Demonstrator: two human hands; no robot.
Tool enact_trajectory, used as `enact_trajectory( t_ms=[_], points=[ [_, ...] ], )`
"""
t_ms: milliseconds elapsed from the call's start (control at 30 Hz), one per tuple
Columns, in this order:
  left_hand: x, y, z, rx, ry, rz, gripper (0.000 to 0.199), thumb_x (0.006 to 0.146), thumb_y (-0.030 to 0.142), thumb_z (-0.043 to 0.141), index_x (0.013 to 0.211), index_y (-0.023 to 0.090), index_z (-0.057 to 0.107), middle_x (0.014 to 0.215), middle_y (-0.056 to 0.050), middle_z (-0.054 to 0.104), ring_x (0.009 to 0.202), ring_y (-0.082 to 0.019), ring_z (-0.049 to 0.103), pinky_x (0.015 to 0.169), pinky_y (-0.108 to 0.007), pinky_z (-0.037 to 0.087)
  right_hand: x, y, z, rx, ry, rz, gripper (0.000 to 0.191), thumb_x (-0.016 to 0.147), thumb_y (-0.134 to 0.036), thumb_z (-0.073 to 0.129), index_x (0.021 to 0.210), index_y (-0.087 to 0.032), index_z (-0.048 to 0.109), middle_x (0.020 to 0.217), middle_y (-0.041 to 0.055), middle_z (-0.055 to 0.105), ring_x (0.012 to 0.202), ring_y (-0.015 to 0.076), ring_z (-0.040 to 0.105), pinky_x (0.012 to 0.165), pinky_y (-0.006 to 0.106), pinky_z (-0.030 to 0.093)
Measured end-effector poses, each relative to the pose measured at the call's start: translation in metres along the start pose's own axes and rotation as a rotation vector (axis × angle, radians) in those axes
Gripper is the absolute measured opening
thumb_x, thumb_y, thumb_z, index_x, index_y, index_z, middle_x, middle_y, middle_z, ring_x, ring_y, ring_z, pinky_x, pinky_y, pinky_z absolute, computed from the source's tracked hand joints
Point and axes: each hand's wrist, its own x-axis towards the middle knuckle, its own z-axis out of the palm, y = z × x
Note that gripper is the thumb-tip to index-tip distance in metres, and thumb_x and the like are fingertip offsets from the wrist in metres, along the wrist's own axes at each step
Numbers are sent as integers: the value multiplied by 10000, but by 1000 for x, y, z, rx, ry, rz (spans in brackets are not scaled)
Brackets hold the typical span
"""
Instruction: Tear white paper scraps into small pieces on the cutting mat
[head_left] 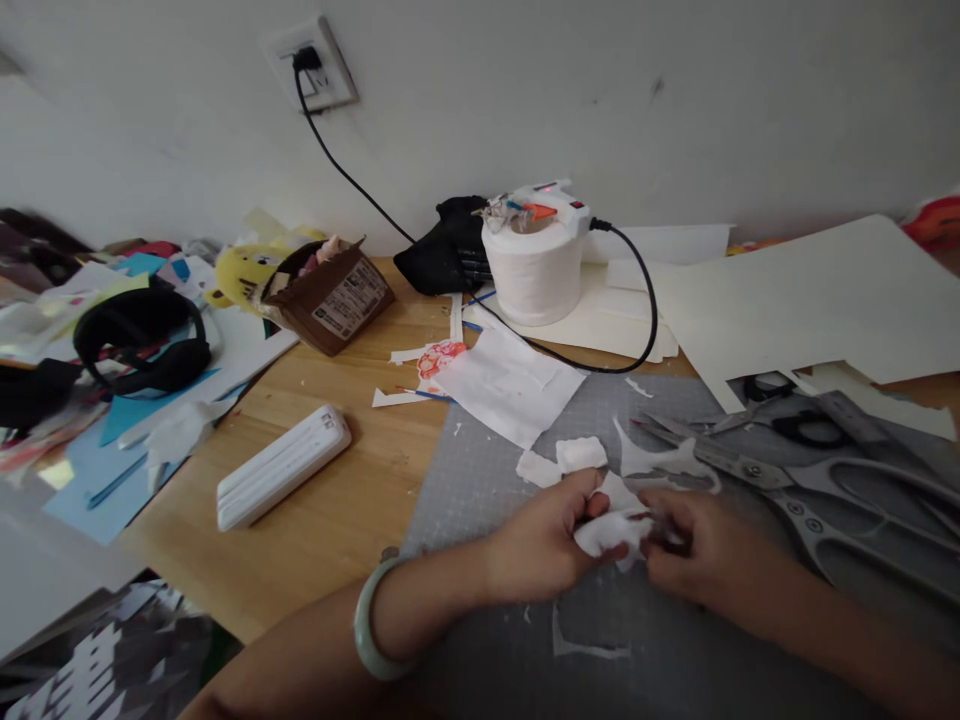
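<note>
My left hand (551, 530) is closed, with a white paper-like piece (611, 530) pinched between thumb and fingers. Right at the other edge of that piece is my right hand (697, 545), its fingers bent and pressed together. Something dark and blurred shows at its fingertips; what it is I cannot tell. Both hands are above the grey cutting mat (480, 490). Just beyond them lie small white cut pieces (581, 455) and a curved white offcut (656, 458). Large metal scissors (772, 475) rest to the right, blades pointing left.
Behind the mat stands a white roll (532, 275) with a corded device (574, 205) on top. A white sheet (517, 385), a white oblong case (285, 467), a cardboard box (330, 300) and headphones (142, 345) lie leftward. Large cream sheets (810, 300) cover the back right.
</note>
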Motion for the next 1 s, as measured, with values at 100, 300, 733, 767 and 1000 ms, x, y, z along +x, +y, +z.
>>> enact_trajectory(
  t_ms=[100,300,733,767,1000],
  points=[
    [0,1,0,-34,9,-15,235,673,173,568,718,175,337,678,46,341,625,-73,306,581,-210,280,0,2,-4,39,28,86,39,597,-188,464,601,-197,426,514,-65,387,461,87,354,429,199,283],
    [0,0,1,-113,11,-37,266,659,178,585,702,180,323,677,44,346,629,-69,329,585,-205,286,-1,5,-1,29,-3,3,24,618,-193,489,619,-199,466,542,-50,452,473,101,406,447,214,307],
    [0,0,1,-157,9,-50,292,648,202,607,704,182,321,670,50,336,614,-63,317,568,-200,270,-3,4,-4,184,-70,31,241,763,-389,521,630,-189,498,552,-33,489,484,102,463,456,209,377],
    [0,1,1,-184,18,-62,313,641,215,617,692,183,310,664,54,329,606,-58,309,561,-195,268,-2,5,-6,199,-56,38,266,764,-404,516,609,-191,479,539,-36,478,481,102,468,461,213,389],
    [1,-1,-1,-240,78,-78,391,622,295,658,691,188,288,654,65,311,571,-45,290,526,-193,248,0,22,-3,397,174,-48,449,669,-303,640,1089,-224,499,923,51,604,695,149,600,601,271,513]
  ],
)
